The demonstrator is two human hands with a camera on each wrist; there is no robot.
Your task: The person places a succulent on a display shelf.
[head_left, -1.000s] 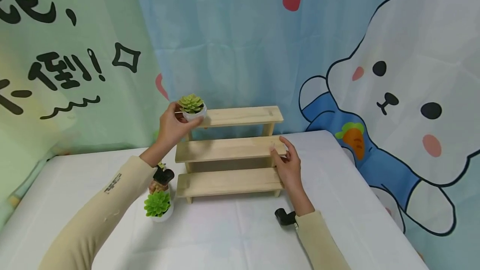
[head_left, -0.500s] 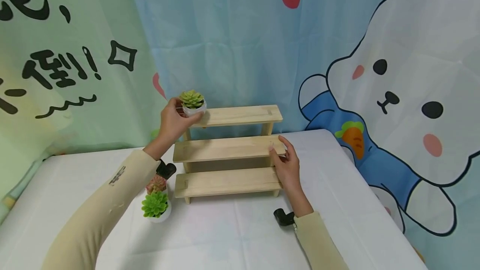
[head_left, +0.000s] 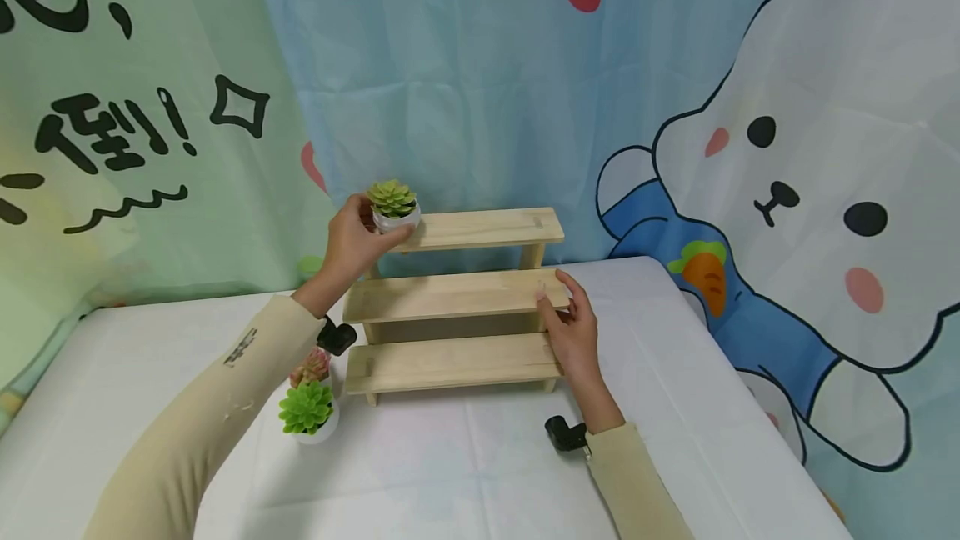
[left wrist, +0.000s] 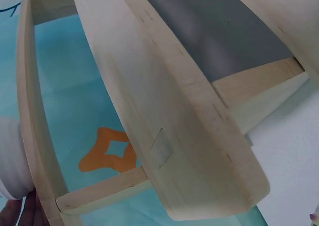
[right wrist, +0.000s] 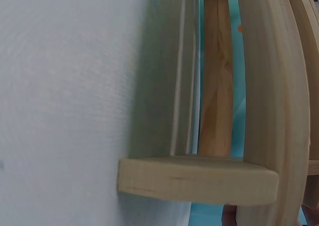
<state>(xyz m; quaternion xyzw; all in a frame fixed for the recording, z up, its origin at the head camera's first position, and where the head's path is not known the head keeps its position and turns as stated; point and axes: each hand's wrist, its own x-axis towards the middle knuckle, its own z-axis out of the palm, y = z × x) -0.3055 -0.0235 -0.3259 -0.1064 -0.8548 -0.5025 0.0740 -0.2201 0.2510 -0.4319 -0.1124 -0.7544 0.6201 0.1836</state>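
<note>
Here, the left hand (head_left: 352, 242) grips a potted succulent (head_left: 394, 207) at the top shelf's (head_left: 480, 228) left end; right hand (head_left: 573, 332), fingers relaxed, steadies the middle shelf (head_left: 450, 296); next, probably, release it squarely.

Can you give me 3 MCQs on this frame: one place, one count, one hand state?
1. Where is the small potted succulent that the left hand holds?
A. at the left end of the top shelf of the wooden stand
B. on the bottom shelf
C. on the table by the right wrist

2. How many shelves does the wooden stand have?
A. two
B. three
C. five

3. What is the right hand doing?
A. lifting a pot
B. lying flat on the table, away from the stand
C. resting on the right end of the middle shelf

Answers: 1 A, the pot sits at the top shelf's left end in the head view. 2 B, three stepped boards show. 3 C, its fingers touch the middle board's right end and hold nothing.
</note>
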